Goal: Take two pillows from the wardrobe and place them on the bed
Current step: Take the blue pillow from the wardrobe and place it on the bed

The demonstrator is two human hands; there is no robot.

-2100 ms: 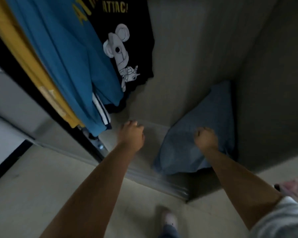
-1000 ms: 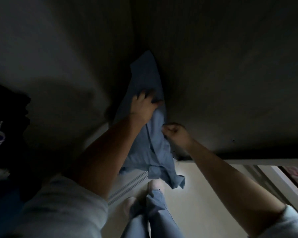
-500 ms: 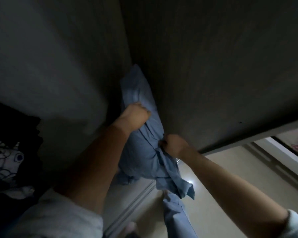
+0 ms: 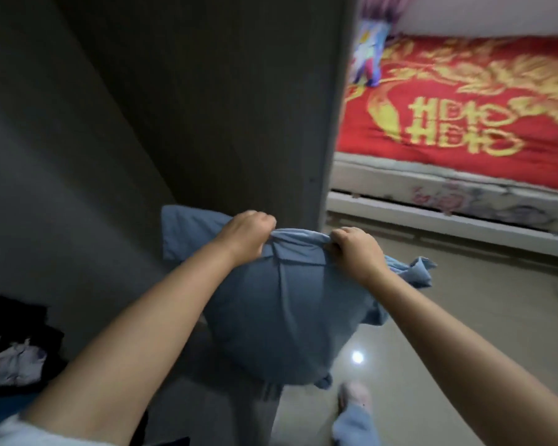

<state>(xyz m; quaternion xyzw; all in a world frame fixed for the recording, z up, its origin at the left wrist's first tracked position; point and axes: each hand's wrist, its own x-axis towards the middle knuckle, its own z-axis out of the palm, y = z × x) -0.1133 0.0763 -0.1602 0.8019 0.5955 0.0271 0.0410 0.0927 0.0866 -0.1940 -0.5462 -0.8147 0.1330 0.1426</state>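
A blue pillow [image 4: 281, 320] hangs in front of me, held by its top edge. My left hand [image 4: 247, 235] and my right hand [image 4: 356, 249] are both shut on that bunched edge, side by side. The pillow is mostly outside the grey wardrobe [image 4: 181, 107], whose side panel stands just behind my hands. A blue corner of fabric [image 4: 181, 226] shows inside the wardrobe to the left; I cannot tell whether it belongs to this pillow or another. The bed [image 4: 464, 101], under a red and gold cover, lies to the upper right.
A colourful cushion [image 4: 368, 53] stands at the bed's far left end. Dark hanging clothes [image 4: 16, 346] fill the lower left. Glossy beige floor [image 4: 464, 317] stretches between me and the bed frame [image 4: 448, 220]. My slippered foot [image 4: 355, 395] is below the pillow.
The pillow has come out of the dark wardrobe corner and up, both hands gripping its top edge. The view has swung right, and the bed is now in sight.
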